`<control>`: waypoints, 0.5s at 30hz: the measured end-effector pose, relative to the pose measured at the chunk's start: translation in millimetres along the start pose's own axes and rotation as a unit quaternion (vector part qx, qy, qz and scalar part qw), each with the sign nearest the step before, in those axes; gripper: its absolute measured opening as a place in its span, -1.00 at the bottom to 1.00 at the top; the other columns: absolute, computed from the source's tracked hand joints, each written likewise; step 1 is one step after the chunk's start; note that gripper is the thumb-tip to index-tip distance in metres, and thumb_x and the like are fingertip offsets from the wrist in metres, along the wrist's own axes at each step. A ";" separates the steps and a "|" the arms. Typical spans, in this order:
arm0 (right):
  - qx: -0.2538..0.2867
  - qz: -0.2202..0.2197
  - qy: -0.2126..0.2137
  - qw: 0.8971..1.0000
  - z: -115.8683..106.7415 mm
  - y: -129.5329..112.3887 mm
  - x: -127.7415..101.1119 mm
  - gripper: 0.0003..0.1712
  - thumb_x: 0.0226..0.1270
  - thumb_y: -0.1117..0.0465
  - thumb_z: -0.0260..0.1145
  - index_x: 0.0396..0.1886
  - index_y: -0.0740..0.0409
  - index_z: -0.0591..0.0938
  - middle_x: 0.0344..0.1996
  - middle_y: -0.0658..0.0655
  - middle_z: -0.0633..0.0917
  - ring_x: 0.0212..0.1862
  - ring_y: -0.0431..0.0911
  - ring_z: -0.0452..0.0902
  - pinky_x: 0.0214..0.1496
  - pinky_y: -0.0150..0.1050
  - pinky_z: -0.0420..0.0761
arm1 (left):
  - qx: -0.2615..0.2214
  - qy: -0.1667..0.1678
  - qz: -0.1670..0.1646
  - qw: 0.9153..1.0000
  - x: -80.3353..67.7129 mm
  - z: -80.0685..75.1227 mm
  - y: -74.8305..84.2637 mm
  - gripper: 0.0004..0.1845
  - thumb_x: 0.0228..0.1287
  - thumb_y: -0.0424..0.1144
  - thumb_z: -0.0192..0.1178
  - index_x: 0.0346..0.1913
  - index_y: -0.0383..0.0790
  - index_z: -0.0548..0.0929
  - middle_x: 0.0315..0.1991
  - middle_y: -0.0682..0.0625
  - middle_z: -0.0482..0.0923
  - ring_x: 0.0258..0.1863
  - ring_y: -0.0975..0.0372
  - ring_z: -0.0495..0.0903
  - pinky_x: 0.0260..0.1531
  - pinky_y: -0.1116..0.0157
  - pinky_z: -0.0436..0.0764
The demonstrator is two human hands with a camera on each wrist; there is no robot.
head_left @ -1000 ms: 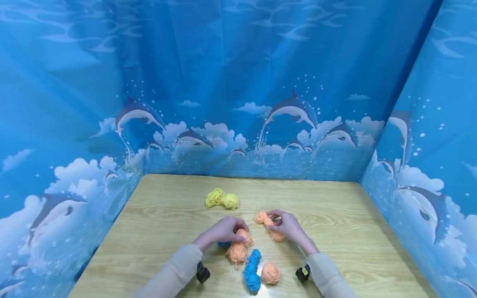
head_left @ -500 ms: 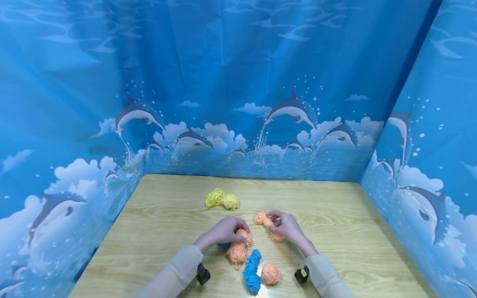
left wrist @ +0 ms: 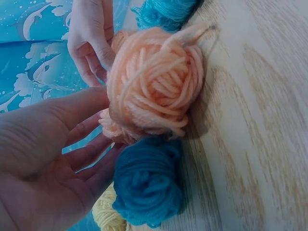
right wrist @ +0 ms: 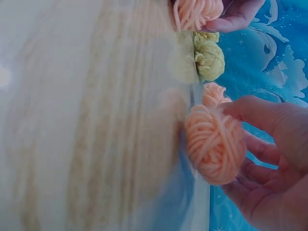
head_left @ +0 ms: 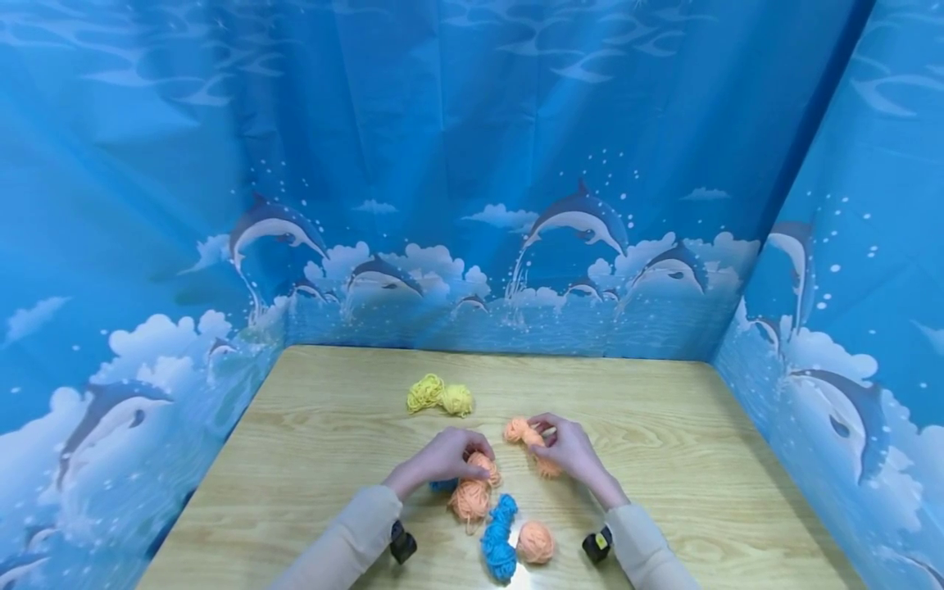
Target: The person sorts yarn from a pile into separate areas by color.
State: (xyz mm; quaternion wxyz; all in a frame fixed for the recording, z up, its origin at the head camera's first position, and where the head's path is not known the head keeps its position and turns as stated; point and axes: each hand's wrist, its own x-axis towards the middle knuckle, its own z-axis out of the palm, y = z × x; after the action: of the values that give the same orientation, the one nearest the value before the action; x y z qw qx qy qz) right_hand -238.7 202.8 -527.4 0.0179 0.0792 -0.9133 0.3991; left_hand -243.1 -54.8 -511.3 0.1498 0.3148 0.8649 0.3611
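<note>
Wood-grain table, dolphin-print backdrop behind. Left hand grips one peach skein, beside blue skein; right hand, apart, pinches second peach skein; yellow yarn beyond.

In my left hand I hold the far end of a peach-orange, two-lobed skein of wound yarn; its rounder, strand-wrapped near lobe bulges toward me, a loose strand trailing from it. My right hand grips a second peach-orange skein of yarn, pinched at the middle, farther off and to the right, slanting from far left to near right. The two skeins lie apart.
</note>
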 end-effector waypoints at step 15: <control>0.008 -0.005 0.036 0.999 -10.9 -7.9 11.9 -0.56 0.16 0.38 0.52 0.08 0.17 0.70 -0.21 0.08 0.73 -0.36 -0.18 0.61 -0.35 -0.30 0.64 | 0.008 -0.026 -0.010 1.000 2.3 -2.9 -2.8 -0.77 0.23 -0.11 0.47 -0.10 -0.06 0.75 -0.28 0.19 0.67 -0.43 0.41 0.45 -0.41 0.41 0.50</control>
State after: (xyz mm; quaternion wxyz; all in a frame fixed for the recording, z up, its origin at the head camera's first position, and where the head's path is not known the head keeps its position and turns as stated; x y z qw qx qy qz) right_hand -249.5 203.9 -513.1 0.0524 0.0691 -0.9083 0.4092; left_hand -247.4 -56.3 -511.4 0.1730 0.3164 0.8667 0.3445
